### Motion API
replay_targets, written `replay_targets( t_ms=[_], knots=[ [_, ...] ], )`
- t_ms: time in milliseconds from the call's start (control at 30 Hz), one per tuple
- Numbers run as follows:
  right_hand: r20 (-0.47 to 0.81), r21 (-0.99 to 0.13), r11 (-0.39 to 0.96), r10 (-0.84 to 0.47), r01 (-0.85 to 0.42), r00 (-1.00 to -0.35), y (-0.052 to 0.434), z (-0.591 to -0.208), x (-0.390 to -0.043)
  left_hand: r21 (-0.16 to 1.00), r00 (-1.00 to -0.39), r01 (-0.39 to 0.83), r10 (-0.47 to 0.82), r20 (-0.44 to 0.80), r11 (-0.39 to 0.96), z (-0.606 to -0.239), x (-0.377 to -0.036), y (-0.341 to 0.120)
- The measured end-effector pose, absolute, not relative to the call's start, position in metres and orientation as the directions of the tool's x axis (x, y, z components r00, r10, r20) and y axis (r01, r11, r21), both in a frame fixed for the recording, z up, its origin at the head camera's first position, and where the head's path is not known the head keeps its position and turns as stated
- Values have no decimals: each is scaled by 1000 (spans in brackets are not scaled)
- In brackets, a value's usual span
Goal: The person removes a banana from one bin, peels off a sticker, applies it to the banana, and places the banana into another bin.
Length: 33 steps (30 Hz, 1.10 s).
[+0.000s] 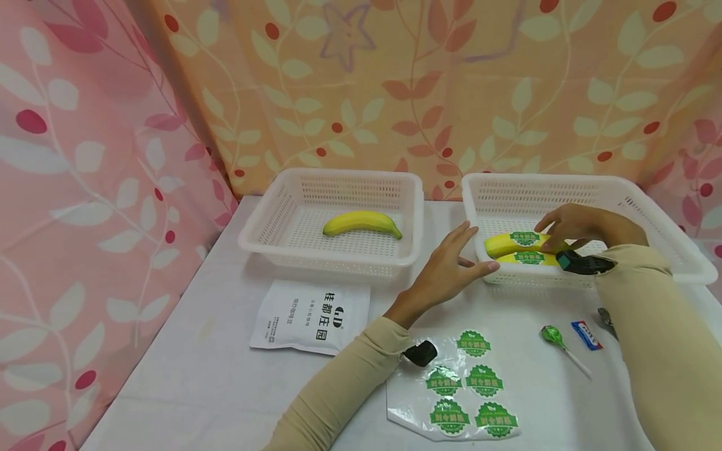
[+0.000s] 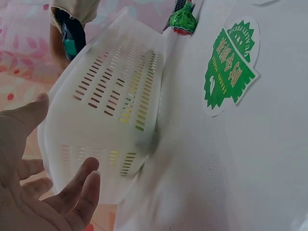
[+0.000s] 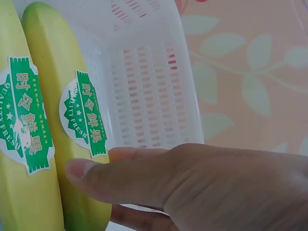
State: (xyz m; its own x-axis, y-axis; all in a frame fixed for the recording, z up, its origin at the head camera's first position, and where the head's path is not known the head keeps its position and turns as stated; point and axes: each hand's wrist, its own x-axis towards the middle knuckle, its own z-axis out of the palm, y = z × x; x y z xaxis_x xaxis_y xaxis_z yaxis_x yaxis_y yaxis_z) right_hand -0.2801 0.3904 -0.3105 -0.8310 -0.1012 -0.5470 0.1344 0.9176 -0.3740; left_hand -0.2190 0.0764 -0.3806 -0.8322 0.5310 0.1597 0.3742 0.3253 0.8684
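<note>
In the right white basket (image 1: 541, 180) two yellow bananas lie side by side, each with a green-and-white sticker. My right hand (image 1: 598, 225) reaches in and holds the rear banana (image 3: 53, 53), thumb on top and fingers along its far side. The front banana (image 3: 29, 197) lies beside it. My left hand (image 1: 442, 272) is spread at that basket's near left corner, fingers relaxed and nothing in them; whether it touches the rim I cannot tell. Below the left wrist lies a sheet of green stickers (image 1: 414, 407).
A left white basket (image 1: 329, 255) contains one banana (image 1: 361, 222) with no sticker showing. In front of it lies a white printed pouch (image 1: 307, 319). A green lollipop (image 1: 553, 335), a blue-wrapped sweet (image 1: 586, 335) and a partly hidden fork (image 1: 606, 319) lie near the right forearm.
</note>
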Motion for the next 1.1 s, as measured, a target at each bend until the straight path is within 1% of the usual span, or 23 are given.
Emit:
replay_targets(
  t_ms=[133,233,433,533,700,800,933,1100],
  knots=[
    [-532,-403,909,-140,105,-835,393,-310,-275,865,-828,383,535,166,324,-382,-220,77],
    [-493,-417,907,-171,59,-853,392,-310,-271,861,-826,389,538,168,327,-383,-220,77],
    [-310,-426,901,-227,-78,-923,386,-309,-259,863,-831,378,534,156,336,-382,-220,76],
    [-226,-439,889,-248,-129,-942,377,-307,-248,863,-833,373,532,150,341,-381,-220,76],
    [-139,-455,871,-272,-182,-952,358,-306,-226,859,-829,380,539,150,344,-380,-220,76],
    [-104,-494,846,-284,-199,-953,347,-307,-213,855,-828,382,541,149,350,-380,-221,76],
    [-66,-548,807,-304,-220,-950,331,-310,-198,854,-826,386,544,150,350,-379,-221,75],
    [-48,-583,775,-332,-244,-942,315,-313,-186,850,-814,402,558,161,341,-379,-221,73]
  ],
)
